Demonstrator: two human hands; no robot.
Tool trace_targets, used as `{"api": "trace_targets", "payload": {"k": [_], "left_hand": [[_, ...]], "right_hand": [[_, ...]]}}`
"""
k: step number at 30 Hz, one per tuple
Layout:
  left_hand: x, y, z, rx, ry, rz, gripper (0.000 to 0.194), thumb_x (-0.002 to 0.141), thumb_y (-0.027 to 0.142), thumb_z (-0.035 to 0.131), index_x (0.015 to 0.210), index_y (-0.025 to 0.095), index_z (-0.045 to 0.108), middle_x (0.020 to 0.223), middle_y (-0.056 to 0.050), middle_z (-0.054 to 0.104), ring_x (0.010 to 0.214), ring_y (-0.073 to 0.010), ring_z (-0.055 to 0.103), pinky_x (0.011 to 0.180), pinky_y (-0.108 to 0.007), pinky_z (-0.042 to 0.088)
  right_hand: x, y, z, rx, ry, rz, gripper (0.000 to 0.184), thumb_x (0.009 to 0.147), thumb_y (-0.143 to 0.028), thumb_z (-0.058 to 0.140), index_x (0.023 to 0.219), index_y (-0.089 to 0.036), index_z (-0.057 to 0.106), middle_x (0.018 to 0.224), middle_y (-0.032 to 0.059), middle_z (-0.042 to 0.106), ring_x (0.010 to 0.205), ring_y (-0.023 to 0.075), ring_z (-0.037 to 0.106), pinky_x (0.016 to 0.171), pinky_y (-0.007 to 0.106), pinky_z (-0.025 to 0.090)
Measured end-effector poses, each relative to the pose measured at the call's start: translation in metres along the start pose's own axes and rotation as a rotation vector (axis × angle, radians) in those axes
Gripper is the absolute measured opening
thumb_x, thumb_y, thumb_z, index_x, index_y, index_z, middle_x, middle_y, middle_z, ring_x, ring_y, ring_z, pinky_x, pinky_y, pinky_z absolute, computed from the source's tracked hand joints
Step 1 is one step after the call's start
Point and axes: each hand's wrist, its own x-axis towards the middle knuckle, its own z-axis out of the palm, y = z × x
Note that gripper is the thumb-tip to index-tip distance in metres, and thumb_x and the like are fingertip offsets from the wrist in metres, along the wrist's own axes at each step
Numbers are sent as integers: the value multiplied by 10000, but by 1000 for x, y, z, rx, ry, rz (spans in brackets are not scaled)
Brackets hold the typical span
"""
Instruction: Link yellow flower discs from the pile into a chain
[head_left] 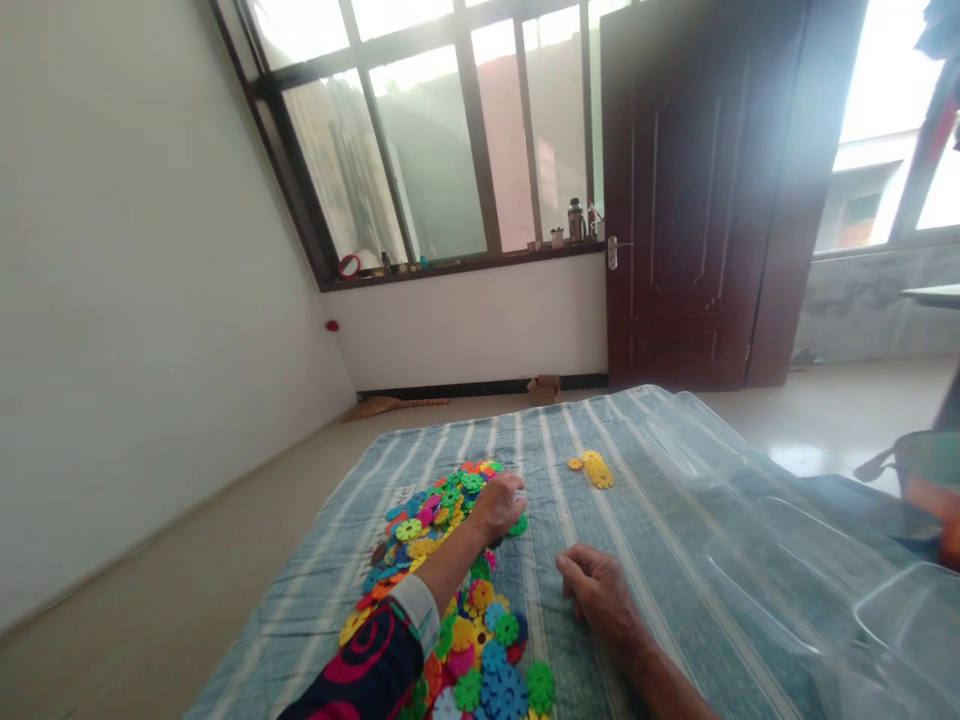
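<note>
A long heap of colourful flower-shaped plastic discs (pixel 480 598) lies on the striped cloth. My left hand (pixel 499 507) reaches over the heap's far right side, its fingers curled down towards a green disc (pixel 519 524) at the edge. What those fingers hold, if anything, is hidden. To the right of the heap, my right hand (pixel 598 582) is low over the cloth with bent, closed fingers; its inside cannot be seen. Farther off, a small group of yellow discs (pixel 598 470) lies apart from the heap, beyond both hands.
Blue-green striped cloth (pixel 637 500) covers the table. Clear plastic containers stand along the right side, one at the back (pixel 694 440) and others nearer (pixel 787 575). Behind are a dark red door (pixel 690 200) and a windowsill (pixel 465 265) with small items and a flask (pixel 575 220).
</note>
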Motion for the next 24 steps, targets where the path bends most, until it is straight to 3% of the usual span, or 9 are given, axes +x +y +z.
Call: {"api": "trace_targets", "payload": {"k": [11,24], "left_hand": [[-65,-34,-34,41,-22,-101,145,763,199,574,870,179,670,960,-66,694,945,-193,637,881,-272,477],[-73,-58,-46,86,-4,-243,192,770,167,536,884,182,690,992,-63,707,976,-197,636,889,-264,463]], "right_hand": [[-9,-5,-3,-8,15,-20,401,763,-557,544,575,-205,500,490,-41,494,390,95,427,431,235,343],[-15,-9,-10,-63,16,-9,350,775,-497,555,595,-196,535,510,-33,510,407,97,447,449,237,352]]}}
